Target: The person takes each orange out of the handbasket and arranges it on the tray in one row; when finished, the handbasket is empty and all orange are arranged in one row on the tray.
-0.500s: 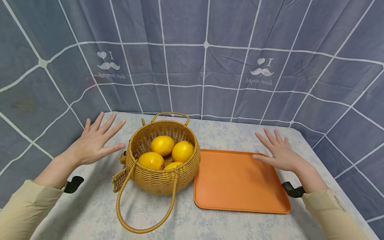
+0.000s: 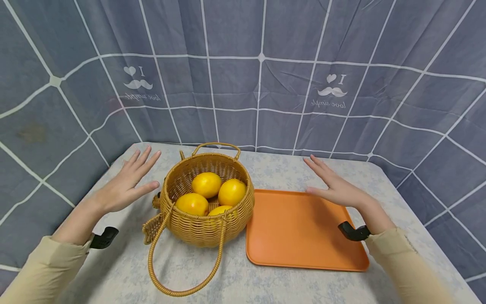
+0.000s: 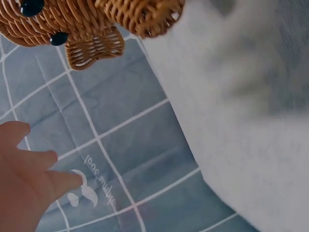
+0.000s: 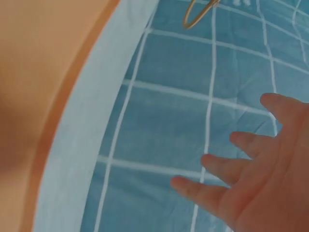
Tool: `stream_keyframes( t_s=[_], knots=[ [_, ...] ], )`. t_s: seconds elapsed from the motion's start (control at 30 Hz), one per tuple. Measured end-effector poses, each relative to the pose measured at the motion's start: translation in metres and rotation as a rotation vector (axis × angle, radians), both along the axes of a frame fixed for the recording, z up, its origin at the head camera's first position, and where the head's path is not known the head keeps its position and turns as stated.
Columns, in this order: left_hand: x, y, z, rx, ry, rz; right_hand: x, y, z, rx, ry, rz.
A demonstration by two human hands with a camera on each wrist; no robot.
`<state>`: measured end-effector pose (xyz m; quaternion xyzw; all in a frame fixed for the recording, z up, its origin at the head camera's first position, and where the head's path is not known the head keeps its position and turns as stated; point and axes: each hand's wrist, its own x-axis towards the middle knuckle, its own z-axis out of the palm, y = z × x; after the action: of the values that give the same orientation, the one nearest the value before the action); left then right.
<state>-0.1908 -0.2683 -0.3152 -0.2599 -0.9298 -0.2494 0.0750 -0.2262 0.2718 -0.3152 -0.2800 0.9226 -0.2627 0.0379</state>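
Note:
A round wicker basket (image 2: 205, 230) with looped handles stands left of centre on the table, and several yellow lemons (image 2: 206, 184) lie inside it. To its right is a flat orange tray (image 2: 300, 236). My left hand (image 2: 123, 185), fingers straight and holding nothing, hovers left of the basket without touching it. Over the tray's far right part hangs my right hand (image 2: 339, 188), fingers extended and nothing in it. The left wrist view shows part of the basket (image 3: 58, 19) above my fingers; in the right wrist view the tray's edge (image 4: 63, 111) runs along the left.
A pale patterned cloth covers the table (image 2: 265, 169). Blue-grey curtains (image 2: 235, 84) with white grid lines enclose it at the back and both sides. One basket handle (image 2: 186, 292) droops onto the table toward the front. A black band (image 2: 104, 237) is on each wrist.
Both hands have moved inward: the left slightly right toward the basket, the right leftward over the tray. The right hand's fingers have come closer together. The basket, lemons and tray stay put.

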Motion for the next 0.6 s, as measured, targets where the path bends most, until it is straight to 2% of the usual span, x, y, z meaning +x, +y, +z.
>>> stream_keyframes(
  t_s=[0.2, 0.37, 0.6],
  knots=[
    [0.001, 0.006, -0.003, 0.232, -0.141, -0.049, -0.006, -0.033, 0.01, -0.16, -0.029, 0.141],
    [0.0, 0.012, -0.004, 0.376, -0.242, -0.066, -0.01, -0.061, 0.016, -0.278, -0.051, 0.246],
    [-0.002, 0.018, -0.008, 0.489, -0.258, -0.142, -0.011, -0.1, 0.026, -0.33, -0.078, 0.312]
  ],
)
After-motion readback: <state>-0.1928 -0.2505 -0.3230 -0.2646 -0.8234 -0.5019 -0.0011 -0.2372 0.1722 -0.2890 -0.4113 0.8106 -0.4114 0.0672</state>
